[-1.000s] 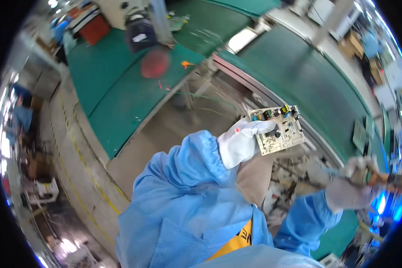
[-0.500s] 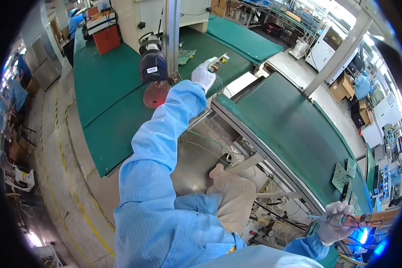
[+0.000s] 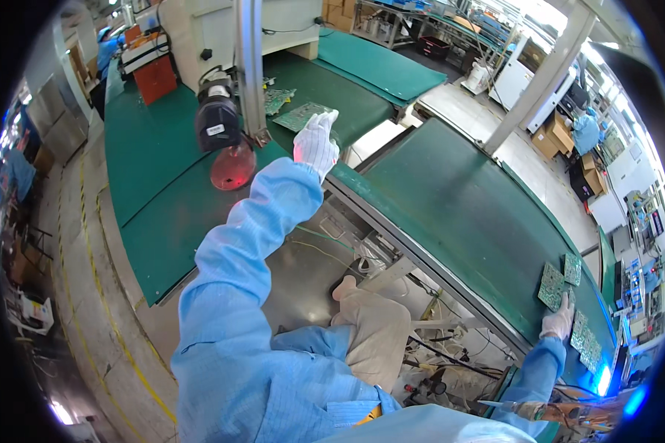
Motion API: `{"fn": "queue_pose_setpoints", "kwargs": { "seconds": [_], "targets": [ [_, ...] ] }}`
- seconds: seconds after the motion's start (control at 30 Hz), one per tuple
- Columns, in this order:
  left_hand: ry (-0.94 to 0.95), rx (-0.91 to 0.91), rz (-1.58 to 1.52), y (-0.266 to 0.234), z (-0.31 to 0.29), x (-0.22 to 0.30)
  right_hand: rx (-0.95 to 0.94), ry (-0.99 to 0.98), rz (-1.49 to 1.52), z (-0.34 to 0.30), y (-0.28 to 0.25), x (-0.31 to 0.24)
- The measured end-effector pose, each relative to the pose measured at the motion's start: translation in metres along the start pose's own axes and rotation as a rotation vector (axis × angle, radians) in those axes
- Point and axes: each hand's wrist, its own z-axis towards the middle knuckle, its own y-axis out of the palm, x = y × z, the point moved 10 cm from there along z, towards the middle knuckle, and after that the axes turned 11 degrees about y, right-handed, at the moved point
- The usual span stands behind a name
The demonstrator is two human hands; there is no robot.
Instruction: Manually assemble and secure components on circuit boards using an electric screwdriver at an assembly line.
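Note:
My left hand (image 3: 317,146), in a white striped glove, is over the far green belt (image 3: 355,111). Its fingers are stretched out beside a green circuit board (image 3: 303,117) lying flat there, with nothing seen held. Whether the fingertips still touch the board is unclear. Another circuit board (image 3: 277,100) with parts on it lies just behind. At the right, my gloved right hand (image 3: 558,322) is among several green circuit boards on the near belt (image 3: 451,199). One finger stretches toward the lower edge of a larger board (image 3: 550,286); the other fingers are partly hidden.
A dark lamp-like device (image 3: 218,122) on a metal post (image 3: 250,66) casts red light on a round reddish object (image 3: 233,167). A metal rail (image 3: 428,269) edges the near belt. Brownish equipment (image 3: 569,413) and a blue light (image 3: 604,380) are at lower right.
The circuit board in my left hand now lies on the far belt, and the hand has let go. My right hand has moved up from the brownish equipment to the boards. The view has shifted.

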Motion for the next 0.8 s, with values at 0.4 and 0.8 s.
{"fn": "queue_pose_setpoints", "kwargs": {
  "seconds": [0.4,0.8],
  "targets": [
    [0.451,-0.237,-0.487,0.010,-0.028,0.243,0.116,-0.321,0.002,-0.028,-0.035,-0.109],
    [0.725,-0.539,-0.465,0.064,-0.049,0.414,-0.548,-0.052,0.976,-0.111,-0.092,-0.157]
  ]
}}
